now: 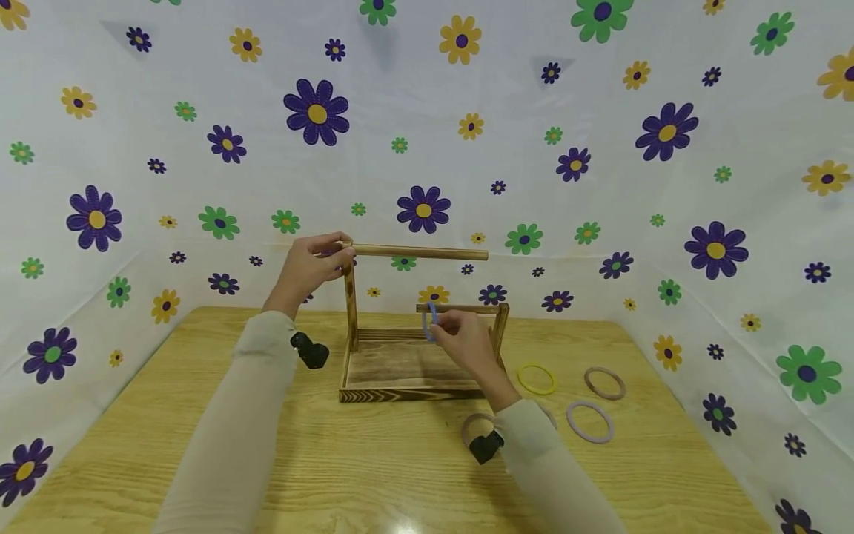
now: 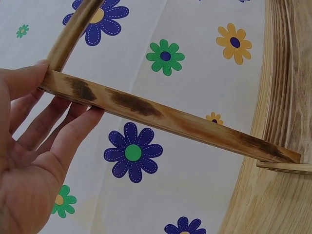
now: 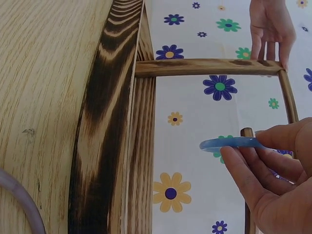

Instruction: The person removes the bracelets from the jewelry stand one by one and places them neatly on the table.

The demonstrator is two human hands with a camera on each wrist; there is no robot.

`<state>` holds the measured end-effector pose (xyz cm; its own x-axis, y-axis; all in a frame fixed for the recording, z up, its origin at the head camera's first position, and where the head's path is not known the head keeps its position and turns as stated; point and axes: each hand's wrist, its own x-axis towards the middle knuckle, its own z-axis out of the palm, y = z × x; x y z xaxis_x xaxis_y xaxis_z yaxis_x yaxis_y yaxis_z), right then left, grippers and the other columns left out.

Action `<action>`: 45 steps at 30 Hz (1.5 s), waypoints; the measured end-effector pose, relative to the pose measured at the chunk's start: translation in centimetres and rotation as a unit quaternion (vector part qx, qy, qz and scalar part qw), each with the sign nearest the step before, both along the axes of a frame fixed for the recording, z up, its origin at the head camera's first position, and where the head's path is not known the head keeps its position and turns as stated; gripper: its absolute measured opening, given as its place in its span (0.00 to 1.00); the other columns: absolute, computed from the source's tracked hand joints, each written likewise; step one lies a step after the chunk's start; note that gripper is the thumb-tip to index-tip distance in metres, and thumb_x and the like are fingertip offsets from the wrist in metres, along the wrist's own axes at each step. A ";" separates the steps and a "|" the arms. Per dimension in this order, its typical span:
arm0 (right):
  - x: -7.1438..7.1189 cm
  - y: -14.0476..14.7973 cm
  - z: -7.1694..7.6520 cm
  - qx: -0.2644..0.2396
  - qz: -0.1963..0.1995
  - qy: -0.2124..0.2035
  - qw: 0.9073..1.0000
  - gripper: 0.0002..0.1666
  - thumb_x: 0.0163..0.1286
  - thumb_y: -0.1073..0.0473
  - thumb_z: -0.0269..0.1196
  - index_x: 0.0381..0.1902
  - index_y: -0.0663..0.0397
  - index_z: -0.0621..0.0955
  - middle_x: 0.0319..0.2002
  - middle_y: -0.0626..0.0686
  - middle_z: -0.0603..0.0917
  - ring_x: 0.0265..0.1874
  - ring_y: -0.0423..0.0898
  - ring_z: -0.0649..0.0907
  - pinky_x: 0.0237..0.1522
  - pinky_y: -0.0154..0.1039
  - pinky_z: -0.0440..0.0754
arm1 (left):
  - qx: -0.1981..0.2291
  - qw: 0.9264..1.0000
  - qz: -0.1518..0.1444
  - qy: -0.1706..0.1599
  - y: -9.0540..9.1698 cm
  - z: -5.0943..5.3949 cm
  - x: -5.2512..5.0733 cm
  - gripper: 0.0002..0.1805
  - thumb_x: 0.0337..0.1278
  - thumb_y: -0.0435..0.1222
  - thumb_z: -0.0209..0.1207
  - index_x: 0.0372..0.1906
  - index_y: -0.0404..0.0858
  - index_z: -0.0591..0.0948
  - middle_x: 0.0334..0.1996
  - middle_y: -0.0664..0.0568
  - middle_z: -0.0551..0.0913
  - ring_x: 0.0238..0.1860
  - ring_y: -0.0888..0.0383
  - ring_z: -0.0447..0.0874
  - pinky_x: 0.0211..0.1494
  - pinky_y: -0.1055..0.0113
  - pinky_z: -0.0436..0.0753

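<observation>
A wooden stand has a tray-like base (image 1: 400, 396), a tall left post (image 1: 351, 297) with an upper rod (image 1: 420, 252), and a shorter right post (image 1: 502, 326) with a lower rod (image 1: 460, 308). My left hand (image 1: 310, 263) grips the top of the tall post, thumb above and fingers beneath in the left wrist view. With thumb and fingers, my right hand (image 1: 467, 345) pinches a blue ring (image 3: 212, 145) at the lower rod's free end. In the head view the ring overlaps that rod; whether it encircles it I cannot tell.
To the right of the stand lie a yellow ring (image 1: 537, 392), a brown ring (image 1: 623, 388) and a lilac ring (image 1: 592, 441). Another ring (image 1: 465, 430) is partly covered by the right wrist camera (image 1: 487, 447). A flowered curtain (image 1: 373, 163) surrounds the wooden table (image 1: 360, 475).
</observation>
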<state>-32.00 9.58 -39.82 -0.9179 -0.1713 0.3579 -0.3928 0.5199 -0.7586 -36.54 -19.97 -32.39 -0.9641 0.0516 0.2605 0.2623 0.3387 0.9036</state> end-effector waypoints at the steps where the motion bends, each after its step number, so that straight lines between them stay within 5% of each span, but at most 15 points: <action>1: 0.0 -0.1 0.0 -0.002 0.003 -0.001 1.000 0.09 0.70 0.62 0.69 0.42 0.64 0.88 0.36 0.61 0.91 0.33 0.52 0.90 0.34 0.38 0.87 | 0.001 1.000 0.000 0.000 0.0 0.0 0.0 0.27 0.72 0.46 0.62 0.69 0.38 0.78 0.64 0.39 0.80 0.59 0.50 0.82 0.63 0.54 0.85; 28: 0.5 -1.1 0.8 0.006 0.038 -0.005 0.999 0.10 0.72 0.63 0.67 0.44 0.65 0.89 0.36 0.60 0.91 0.31 0.48 0.89 0.32 0.35 0.85 | 0.001 1.000 -0.002 -0.006 -0.1 0.0 -0.2 0.26 0.73 0.44 0.61 0.70 0.38 0.77 0.65 0.39 0.78 0.57 0.54 0.82 0.64 0.53 0.84; 45: 1.3 -0.5 1.3 -0.003 0.075 -0.036 0.997 0.09 0.71 0.64 0.67 0.45 0.65 0.88 0.37 0.62 0.91 0.34 0.56 0.91 0.35 0.35 0.89 | 0.003 1.000 -0.001 -0.001 -0.2 -0.1 -0.3 0.26 0.73 0.45 0.62 0.69 0.38 0.78 0.65 0.39 0.79 0.56 0.55 0.82 0.62 0.55 0.85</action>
<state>-30.74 9.10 -38.52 -0.9058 -0.3057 0.2934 -0.4096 0.4546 -0.7909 -36.85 -20.21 -32.44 -0.9646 0.0517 0.2586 0.2607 0.3332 0.9061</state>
